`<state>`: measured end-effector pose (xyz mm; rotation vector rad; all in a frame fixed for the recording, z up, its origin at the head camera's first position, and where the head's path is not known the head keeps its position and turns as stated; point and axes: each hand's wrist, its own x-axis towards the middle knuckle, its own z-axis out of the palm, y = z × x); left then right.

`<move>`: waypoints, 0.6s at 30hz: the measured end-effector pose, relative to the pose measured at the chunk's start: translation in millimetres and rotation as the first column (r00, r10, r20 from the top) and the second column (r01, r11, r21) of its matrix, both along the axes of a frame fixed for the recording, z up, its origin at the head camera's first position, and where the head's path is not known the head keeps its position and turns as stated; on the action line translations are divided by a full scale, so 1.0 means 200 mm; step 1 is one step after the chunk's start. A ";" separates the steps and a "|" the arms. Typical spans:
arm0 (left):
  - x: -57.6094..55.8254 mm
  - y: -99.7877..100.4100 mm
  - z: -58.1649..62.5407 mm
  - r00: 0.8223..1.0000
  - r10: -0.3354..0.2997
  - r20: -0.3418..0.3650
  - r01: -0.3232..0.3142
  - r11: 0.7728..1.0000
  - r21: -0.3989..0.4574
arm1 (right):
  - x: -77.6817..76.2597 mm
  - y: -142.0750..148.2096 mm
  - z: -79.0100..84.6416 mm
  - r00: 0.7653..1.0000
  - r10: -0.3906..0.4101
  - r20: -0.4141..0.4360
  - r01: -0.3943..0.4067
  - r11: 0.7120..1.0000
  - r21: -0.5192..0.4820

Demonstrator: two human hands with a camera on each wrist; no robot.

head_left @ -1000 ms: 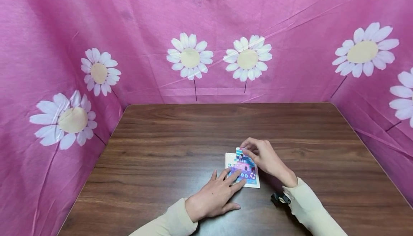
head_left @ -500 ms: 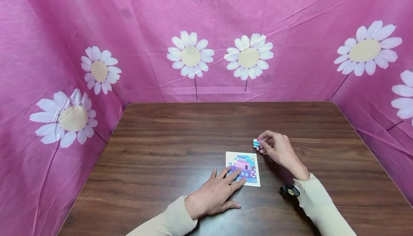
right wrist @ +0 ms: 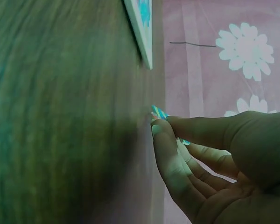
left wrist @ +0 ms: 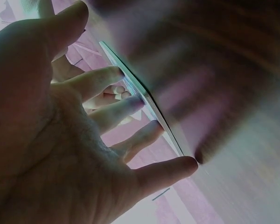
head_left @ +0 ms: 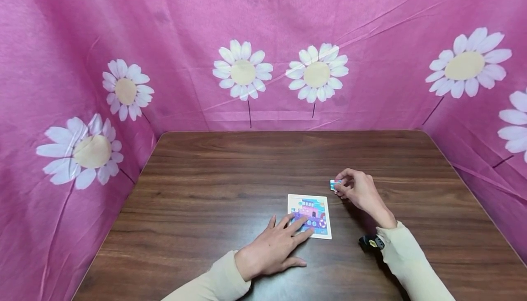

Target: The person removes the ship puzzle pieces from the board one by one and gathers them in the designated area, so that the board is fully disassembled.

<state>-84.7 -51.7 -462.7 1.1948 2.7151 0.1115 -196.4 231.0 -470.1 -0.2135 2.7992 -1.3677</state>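
Note:
A white-framed jigsaw puzzle board (head_left: 329,224) with a pink and purple ship picture lies flat on the table. My left hand (head_left: 271,251) rests its spread fingertips on the board's lower left part, covering some of the picture. In the left wrist view those fingers reach over the near edge of the board (left wrist: 154,108), the thumb apart. Beyond the board's upper right corner, my right hand (head_left: 360,193) pinches a small blue-and-white puzzle piece (head_left: 334,185) between thumb and fingers. Much of the piece (right wrist: 159,112) is hidden by the fingertips in the right wrist view.
The brown wood-grain table (head_left: 230,168) extends around the board on every side. A pink curtain (head_left: 276,13) printed with white daisies hangs behind the table and along both sides. A black device (head_left: 372,242) is strapped at the right sleeve's cuff.
My right hand has moved off the board to the right with the puzzle piece, and the piece has turned slightly in the fingers. The left hand has stayed in place on the board.

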 end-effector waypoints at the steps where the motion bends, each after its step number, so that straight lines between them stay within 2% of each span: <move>1: 0.00 0.00 0.00 1.000 -0.001 -0.001 0.001 1.000 -0.001 | 0.00 0.00 0.00 1.000 0.002 0.003 -0.002 1.000 -0.005; 7: 0.00 0.00 0.00 1.000 -0.005 0.003 0.005 1.000 -0.001 | -0.01 0.02 -0.02 1.000 -0.021 -0.018 0.022 0.995 0.093; 13: 0.00 0.00 -0.01 0.999 -0.003 0.032 0.003 1.000 0.003 | -0.01 0.03 -0.03 0.995 -0.036 -0.092 0.057 0.969 0.240; 18: 0.00 0.00 -0.01 0.999 -0.001 0.034 0.001 1.000 0.005 | -0.01 0.04 -0.03 0.990 -0.024 -0.141 0.064 0.955 0.288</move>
